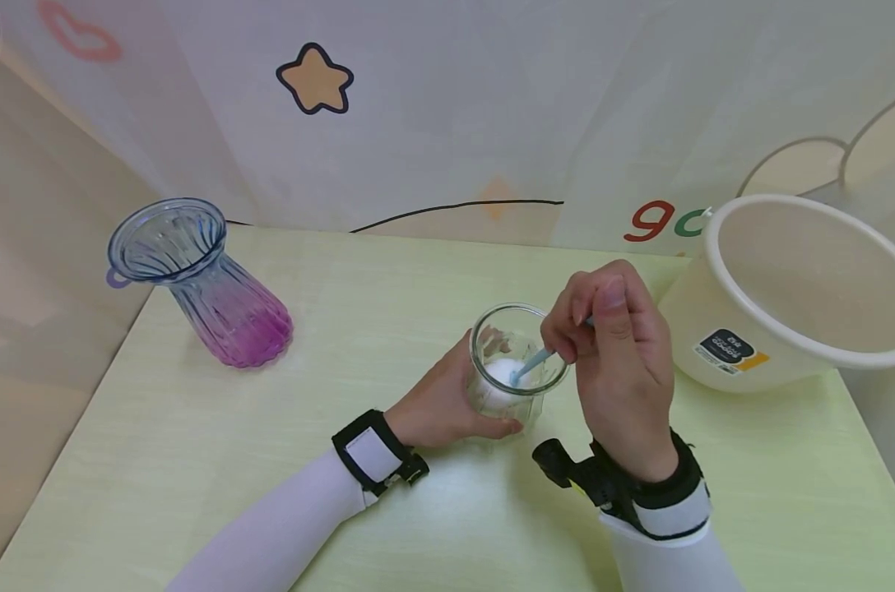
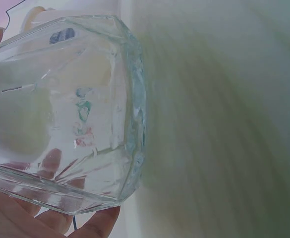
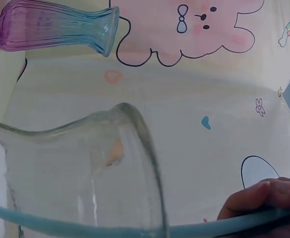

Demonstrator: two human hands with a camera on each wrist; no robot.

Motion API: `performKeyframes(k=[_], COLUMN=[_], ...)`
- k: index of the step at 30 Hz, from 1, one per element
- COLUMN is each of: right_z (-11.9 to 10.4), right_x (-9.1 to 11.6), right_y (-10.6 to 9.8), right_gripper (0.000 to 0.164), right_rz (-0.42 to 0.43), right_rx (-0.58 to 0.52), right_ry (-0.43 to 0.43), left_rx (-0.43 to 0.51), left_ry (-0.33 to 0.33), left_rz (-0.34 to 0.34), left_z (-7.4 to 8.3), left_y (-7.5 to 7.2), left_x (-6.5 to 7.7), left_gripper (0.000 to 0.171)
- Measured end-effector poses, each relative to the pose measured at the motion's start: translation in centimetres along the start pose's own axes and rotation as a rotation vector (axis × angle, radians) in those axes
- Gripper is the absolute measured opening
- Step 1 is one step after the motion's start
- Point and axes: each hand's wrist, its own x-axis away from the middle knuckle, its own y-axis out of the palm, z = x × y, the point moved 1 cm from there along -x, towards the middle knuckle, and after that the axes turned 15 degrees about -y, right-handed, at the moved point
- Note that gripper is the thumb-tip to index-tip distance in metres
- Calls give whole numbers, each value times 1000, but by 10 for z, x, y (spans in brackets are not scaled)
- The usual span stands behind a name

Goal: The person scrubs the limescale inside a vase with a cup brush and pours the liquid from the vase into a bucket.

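My left hand (image 1: 436,411) grips a clear glass cup (image 1: 530,403) round its side, thumb toward me and fingers behind. The cup's mouth tilts toward my right hand, and its thick faceted base (image 2: 135,114) shows close over the table in the left wrist view. Inside the cup sits the white, sponge-like head (image 1: 498,372) of a cup brush. Its thin light blue handle (image 3: 85,229) slants out past the rim. My right hand (image 1: 625,353) pinches that handle beyond the rim, fingers curled round it; the handle's far end is hidden in the hand.
A ribbed glass vase (image 1: 243,316), blue above and pink below, leans in view at the table's back left. At the right stands a large cream bucket (image 1: 692,329) with a dark label. A printed curtain (image 1: 433,123) hangs behind the pale green table (image 1: 196,460).
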Motion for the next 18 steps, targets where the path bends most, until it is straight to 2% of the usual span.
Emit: performKeyframes(k=[6, 13, 18], right_z=[2, 9, 11], right_x=[1, 4, 6], right_y=[2, 4, 6], right_gripper=[39, 38, 35], right_rz=[-18, -65, -129], right_rx=[-22, 37, 118], right_ry=[37, 117, 160], left_rx=[6, 31, 64], left_ry=[-11, -35, 12], left_rz=[-8, -12, -32], left_z=[1, 1, 2], left_y=[0, -1, -1], left_x=[0, 2, 0], left_gripper=[110, 109, 103])
